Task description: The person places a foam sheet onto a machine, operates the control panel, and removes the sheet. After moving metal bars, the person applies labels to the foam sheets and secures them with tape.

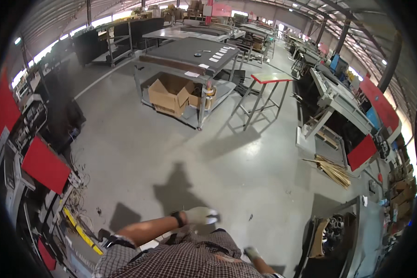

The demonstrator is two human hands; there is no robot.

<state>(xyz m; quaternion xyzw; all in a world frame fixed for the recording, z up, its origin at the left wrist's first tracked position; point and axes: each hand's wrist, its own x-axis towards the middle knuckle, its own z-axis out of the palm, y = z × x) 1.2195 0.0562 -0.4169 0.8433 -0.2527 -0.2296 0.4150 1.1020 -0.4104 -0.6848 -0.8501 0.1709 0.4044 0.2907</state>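
Observation:
My left hand (200,216) wears a pale glove and is bent across the front of my checked shirt, with a dark band on the wrist. Its fingers look curled together, with a dark and whitish patch at their tips; what they hold, if anything, is too small to name. Low by my right side hangs my right hand (252,253), also gloved, partly cut off from view by my body. Its fingers are blurred. Neither hand touches a table or machine; grey floor (139,153) lies beneath them.
Ahead stands a dark-topped table (185,51) with a cardboard box (170,95) on its lower shelf. Right of it is a narrow red-edged stand (271,78). Machines with red panels (46,164) line the left. At lower right is a metal cart (370,236); yellowish strips (332,171) lie beyond.

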